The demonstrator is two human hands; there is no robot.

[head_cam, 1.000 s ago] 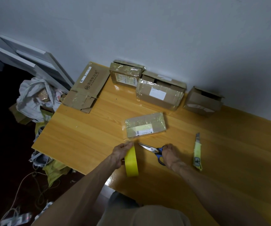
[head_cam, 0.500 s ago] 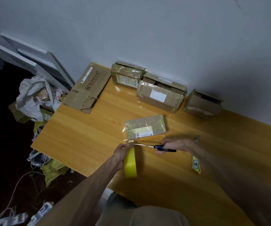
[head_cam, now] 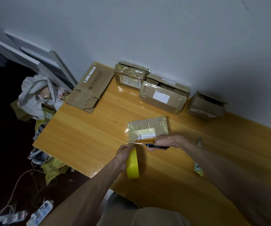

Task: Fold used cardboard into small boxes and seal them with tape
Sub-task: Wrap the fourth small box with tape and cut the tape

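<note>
The left hand (head_cam: pixel 123 151) is nearest. It grips the yellow tape roll (head_cam: pixel 132 165), which stands on edge over the front of the wooden table (head_cam: pixel 86 144), with the fingers curled over its top. A faint clear strip seems to run from the roll toward the small taped box (head_cam: pixel 147 129) just beyond.

The right hand (head_cam: pixel 162 142) is clenched on the blue-handled scissors (head_cam: pixel 149 145). Their blades point left and reach that strip beside the left fingers.

The step in hand looks like cutting the tape free from a sealed box. The next move calls for keeping the strip taut as the blades close, then pressing the loose end down.

A yellow utility knife (head_cam: pixel 198 168) lies partly under the right forearm.

Farther back, 1 flattened carton (head_cam: pixel 90 88) lies at the left corner. 3 boxes stand along the wall, and the rightmost open box (head_cam: pixel 204 106) looks unsealed.
</note>
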